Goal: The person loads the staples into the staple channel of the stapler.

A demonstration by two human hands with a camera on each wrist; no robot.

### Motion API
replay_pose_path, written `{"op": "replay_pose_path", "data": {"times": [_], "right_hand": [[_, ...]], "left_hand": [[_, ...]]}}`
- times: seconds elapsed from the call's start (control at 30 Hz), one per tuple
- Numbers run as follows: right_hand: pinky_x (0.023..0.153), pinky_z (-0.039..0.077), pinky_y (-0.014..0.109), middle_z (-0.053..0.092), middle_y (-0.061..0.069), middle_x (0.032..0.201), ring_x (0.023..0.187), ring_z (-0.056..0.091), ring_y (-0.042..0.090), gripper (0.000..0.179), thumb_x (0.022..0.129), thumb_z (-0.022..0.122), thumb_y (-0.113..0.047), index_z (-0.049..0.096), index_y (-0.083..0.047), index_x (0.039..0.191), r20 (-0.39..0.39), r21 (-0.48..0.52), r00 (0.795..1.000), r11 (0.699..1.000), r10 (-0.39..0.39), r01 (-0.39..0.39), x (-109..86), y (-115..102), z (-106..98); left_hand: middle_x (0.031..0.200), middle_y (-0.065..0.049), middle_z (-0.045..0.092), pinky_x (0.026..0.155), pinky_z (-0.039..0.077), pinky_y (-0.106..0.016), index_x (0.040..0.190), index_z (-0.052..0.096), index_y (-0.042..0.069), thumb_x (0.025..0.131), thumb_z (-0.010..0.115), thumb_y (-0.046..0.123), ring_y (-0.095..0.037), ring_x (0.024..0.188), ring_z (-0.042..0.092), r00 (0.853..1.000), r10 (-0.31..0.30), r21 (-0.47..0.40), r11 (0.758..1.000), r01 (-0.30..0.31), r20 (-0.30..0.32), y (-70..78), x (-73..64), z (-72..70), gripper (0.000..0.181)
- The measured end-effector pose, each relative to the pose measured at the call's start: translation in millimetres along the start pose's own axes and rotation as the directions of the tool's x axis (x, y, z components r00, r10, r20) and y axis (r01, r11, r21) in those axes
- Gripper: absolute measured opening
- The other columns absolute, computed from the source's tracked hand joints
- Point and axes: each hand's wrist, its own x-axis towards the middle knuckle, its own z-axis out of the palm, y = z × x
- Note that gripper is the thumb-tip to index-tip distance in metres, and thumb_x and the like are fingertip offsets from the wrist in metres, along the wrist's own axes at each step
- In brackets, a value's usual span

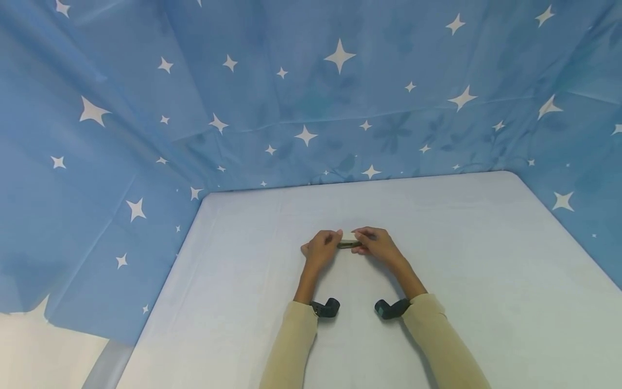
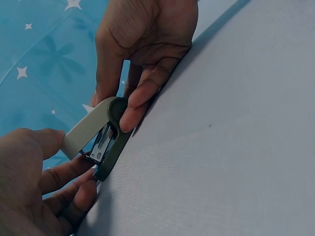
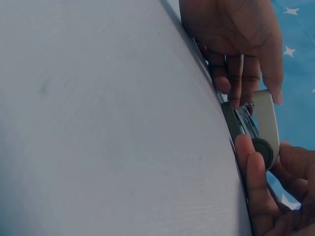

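Both hands hold a small stapler [image 1: 348,237], cream on top with a dark green base and round hinge. In the left wrist view the stapler [image 2: 106,135] is spread apart, its metal staple channel [image 2: 102,143] showing between the two halves. My left hand [image 1: 320,248] pinches the front end, thumb on the cream cover, other fingers by the tip of the base. At the hinge end, my right hand [image 1: 382,247] grips with thumb and fingers. The right wrist view shows the stapler [image 3: 268,118] close over the table, two right fingertips across the hinge side.
A white-covered table [image 1: 233,281] spreads beneath the hands. Blue curtains [image 1: 272,97] with white stars hang behind it and along its sides. Dark wrist cameras [image 1: 326,308] stick out from both wrists, at the ends of light yellow sleeves [image 1: 290,346].
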Motion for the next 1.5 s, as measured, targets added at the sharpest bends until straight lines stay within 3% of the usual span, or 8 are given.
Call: {"op": "replay_pose_path", "data": {"times": [0.23, 0.57, 0.8, 1.17, 1.5], "right_hand": [[0.07, 0.054, 0.016, 0.063, 0.026, 0.119, 0.077, 0.071, 0.006, 0.04, 0.101, 0.054, -0.024, 0.055, 0.002, 0.132, -0.02, 0.018, 1.0, 1.0, 0.008, -0.008, 2.9, 3.2, 1.3], [0.068, 0.054, 0.016, 0.065, 0.025, 0.111, 0.073, 0.071, 0.007, 0.04, 0.099, 0.058, -0.024, 0.058, 0.005, 0.127, -0.063, -0.022, 0.997, 0.999, -0.037, 0.036, 1.8, 3.0, 3.9], [0.067, 0.054, 0.018, 0.065, 0.024, 0.11, 0.073, 0.071, 0.011, 0.039, 0.097, 0.061, -0.023, 0.06, 0.005, 0.123, -0.102, -0.043, 0.994, 0.999, -0.027, 0.023, -3.2, -4.2, 7.6], [0.065, 0.052, 0.016, 0.064, 0.022, 0.114, 0.069, 0.069, 0.006, 0.036, 0.097, 0.061, -0.023, 0.063, 0.002, 0.122, -0.126, -0.069, 0.992, 0.997, -0.026, 0.018, 0.3, -0.4, 9.4], [0.084, 0.047, 0.029, 0.066, 0.016, 0.116, 0.079, 0.066, 0.01, 0.035, 0.096, 0.063, -0.029, 0.066, -0.003, 0.118, -0.162, -0.214, 0.985, 0.977, -0.058, 0.023, 1.6, 1.9, 11.9]], "left_hand": [[0.113, -0.004, 0.072, 0.091, 0.028, -0.047, 0.104, 0.073, 0.014, 0.096, 0.053, 0.049, -0.024, 0.106, 0.065, 0.999, -0.003, 0.0, 1.0, 0.003, -0.038, 0.4, -0.1, 1.2, 0.041], [0.1, -0.004, 0.073, 0.088, 0.03, -0.046, 0.102, 0.074, 0.013, 0.096, 0.056, 0.045, -0.022, 0.094, 0.066, 0.998, 0.024, -0.001, 1.0, -0.024, -0.057, 0.8, 0.2, 2.2, 0.038], [0.092, -0.002, 0.074, 0.088, 0.029, -0.045, 0.099, 0.074, 0.014, 0.095, 0.058, 0.043, -0.02, 0.086, 0.066, 0.997, 0.035, -0.023, 0.999, -0.037, -0.074, 1.3, 0.4, 3.4, 0.033], [0.086, -0.001, 0.074, 0.085, 0.031, -0.044, 0.093, 0.074, 0.014, 0.094, 0.061, 0.039, -0.018, 0.082, 0.066, 0.993, 0.05, -0.005, 0.999, -0.051, -0.107, 3.4, 0.1, 2.5, 0.029], [0.086, 0.0, 0.074, 0.085, 0.03, -0.043, 0.096, 0.074, 0.014, 0.096, 0.06, 0.04, -0.016, 0.08, 0.066, 0.992, 0.073, -0.002, 0.997, -0.074, -0.102, -1.4, -2.2, 3.1, 0.029]]}}
